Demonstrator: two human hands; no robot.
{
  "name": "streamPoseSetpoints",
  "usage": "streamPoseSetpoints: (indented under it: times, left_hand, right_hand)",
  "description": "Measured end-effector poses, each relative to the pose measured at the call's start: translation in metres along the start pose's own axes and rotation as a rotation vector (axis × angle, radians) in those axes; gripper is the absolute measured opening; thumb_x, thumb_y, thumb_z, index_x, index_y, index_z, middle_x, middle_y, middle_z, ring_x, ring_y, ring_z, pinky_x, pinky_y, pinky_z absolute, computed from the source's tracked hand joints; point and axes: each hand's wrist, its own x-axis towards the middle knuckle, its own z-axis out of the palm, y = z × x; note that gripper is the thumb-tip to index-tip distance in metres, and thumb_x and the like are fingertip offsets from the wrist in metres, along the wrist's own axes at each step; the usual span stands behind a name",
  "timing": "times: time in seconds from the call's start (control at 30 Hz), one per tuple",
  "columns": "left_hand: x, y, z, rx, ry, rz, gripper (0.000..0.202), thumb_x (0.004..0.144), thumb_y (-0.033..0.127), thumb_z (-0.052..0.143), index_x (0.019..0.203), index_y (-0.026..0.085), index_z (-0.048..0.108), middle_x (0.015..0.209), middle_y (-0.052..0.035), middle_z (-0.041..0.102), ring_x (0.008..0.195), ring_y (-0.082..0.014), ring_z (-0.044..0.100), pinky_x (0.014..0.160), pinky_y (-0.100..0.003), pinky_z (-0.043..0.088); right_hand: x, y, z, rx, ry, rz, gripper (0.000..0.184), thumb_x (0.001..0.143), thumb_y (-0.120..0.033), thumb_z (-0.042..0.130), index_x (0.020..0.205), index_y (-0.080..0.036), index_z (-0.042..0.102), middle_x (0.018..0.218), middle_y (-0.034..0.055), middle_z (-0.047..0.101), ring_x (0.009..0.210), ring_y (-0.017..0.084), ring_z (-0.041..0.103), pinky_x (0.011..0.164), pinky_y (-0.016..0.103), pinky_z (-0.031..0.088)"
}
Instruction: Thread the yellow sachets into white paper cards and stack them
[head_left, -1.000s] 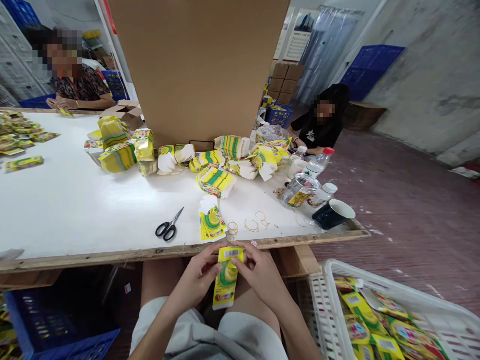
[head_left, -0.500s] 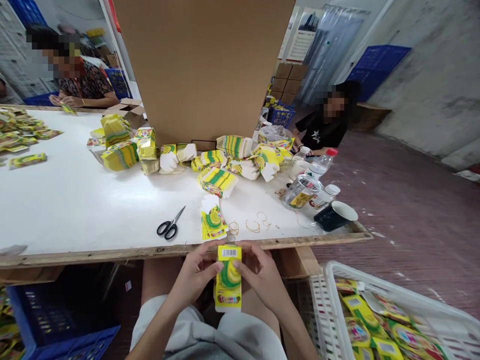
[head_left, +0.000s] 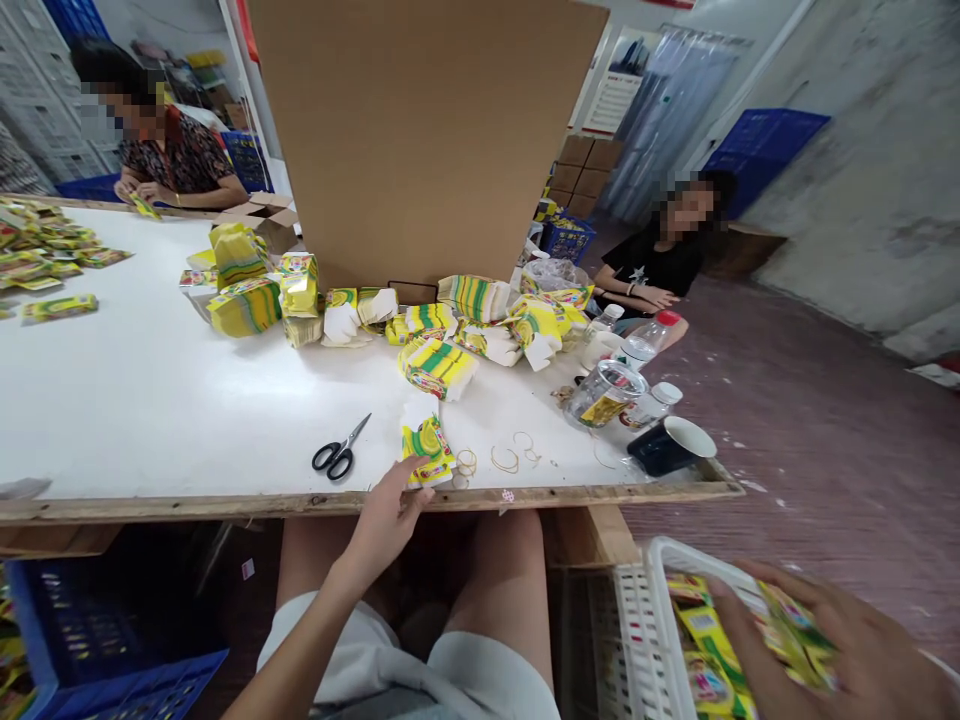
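My left hand reaches to the table's front edge. Its fingers rest on a small stack of flat yellow cartons, and the thumb stands apart below. Low on the right, my right hand is spread, somewhat blurred, over a white plastic basket. Yellow-green packets fill the part of the basket that shows; more are visible between thumb and fingers. Black-handled scissors lie left of the stack, while thin rubber bands lie to its right.
Bundles of yellow cartons line the table before a tall cardboard sheet. Bottles, a clear jar and a dark cup crowd the right corner. A blue crate stands lower left. Two people sit across the table.
The yellow carton held between both hands has left my lap. My right hand has swung right to the basket; my left has moved up onto the carton stack.
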Motion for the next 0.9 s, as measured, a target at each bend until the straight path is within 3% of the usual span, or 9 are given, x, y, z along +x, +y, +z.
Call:
streamPoseSetpoints:
  times: [0.07,0.2,0.3,0.37,0.43,0.57,0.77,0.9]
  left_hand:
    - [0.007,-0.012,-0.001,0.046,0.006,-0.002,0.037,0.085,0.025,0.060,0.122,0.022,0.062,0.132,-0.0112,0.064,0.132,-0.0301,0.050,0.116,-0.053,0.027]
    - [0.009,-0.023,0.006,0.072,-0.022,-0.001,0.037,0.080,0.020,0.064,0.117,0.019,0.065,0.126,-0.0149,0.067,0.123,-0.0339,0.057,0.110,-0.056,0.033]
    - [0.008,-0.025,0.006,0.063,-0.031,0.001,0.037,0.078,0.019,0.064,0.115,0.019,0.065,0.122,-0.0145,0.069,0.119,-0.0341,0.060,0.108,-0.056,0.036]
    - [0.008,-0.026,0.002,0.031,-0.034,-0.003,0.037,0.078,0.020,0.066,0.115,0.021,0.065,0.118,-0.0126,0.071,0.114,-0.0329,0.063,0.106,-0.054,0.039]
    - [0.008,-0.028,-0.001,-0.026,-0.024,-0.007,0.038,0.080,0.024,0.065,0.118,0.023,0.063,0.121,-0.0113,0.070,0.115,-0.0303,0.063,0.104,-0.049,0.042]
    - [0.007,-0.031,0.001,-0.176,0.047,-0.022,0.043,0.087,0.034,0.060,0.127,0.020,0.055,0.136,-0.0120,0.059,0.129,-0.0253,0.054,0.109,-0.041,0.040]
    - [0.004,-0.025,0.004,-0.320,0.117,-0.091,0.043,0.084,0.042,0.066,0.120,0.020,0.061,0.132,-0.0125,0.062,0.129,-0.0288,0.053,0.111,-0.044,0.037]
    - [-0.001,-0.010,-0.005,-0.451,0.114,-0.125,0.048,0.084,0.049,0.064,0.121,0.018,0.061,0.130,-0.0155,0.065,0.125,-0.0302,0.057,0.105,-0.044,0.045]
  right_hand:
    - [0.002,-0.019,0.028,0.208,-0.098,-0.007,0.030,0.081,-0.053,0.059,0.087,-0.025,0.066,0.090,0.0107,0.070,0.088,0.033,0.062,0.084,0.047,0.043]
    - [-0.004,-0.087,0.137,0.513,-0.392,0.090,0.017,0.082,-0.037,0.057,0.074,-0.024,0.064,0.082,0.0085,0.072,0.084,0.028,0.063,0.081,0.041,0.044]
    - [-0.005,-0.125,0.203,0.545,-0.428,0.125,0.011,0.074,-0.028,0.066,0.083,-0.022,0.067,0.082,0.0083,0.073,0.085,0.029,0.063,0.081,0.041,0.043]
    - [-0.005,-0.135,0.222,0.571,-0.430,0.158,0.016,0.073,-0.025,0.066,0.089,-0.020,0.067,0.076,0.0075,0.072,0.080,0.028,0.064,0.079,0.039,0.044]
    - [-0.006,-0.134,0.225,0.609,-0.419,0.190,0.019,0.079,-0.027,0.059,0.095,-0.018,0.067,0.075,0.0072,0.072,0.074,0.025,0.063,0.074,0.037,0.045]
    - [-0.015,-0.120,0.210,0.676,-0.384,0.240,0.030,0.089,-0.037,0.050,0.103,-0.016,0.066,0.082,0.0083,0.072,0.068,0.022,0.062,0.066,0.033,0.046]
    - [-0.026,-0.111,0.191,0.737,-0.328,0.275,0.022,0.082,-0.040,0.064,0.093,-0.022,0.072,0.094,0.0105,0.074,0.095,0.029,0.060,0.090,0.044,0.042]
    - [-0.035,-0.113,0.178,0.871,-0.346,0.351,0.035,0.087,-0.047,0.057,0.104,-0.018,0.068,0.096,0.0128,0.075,0.086,0.027,0.067,0.078,0.041,0.051]
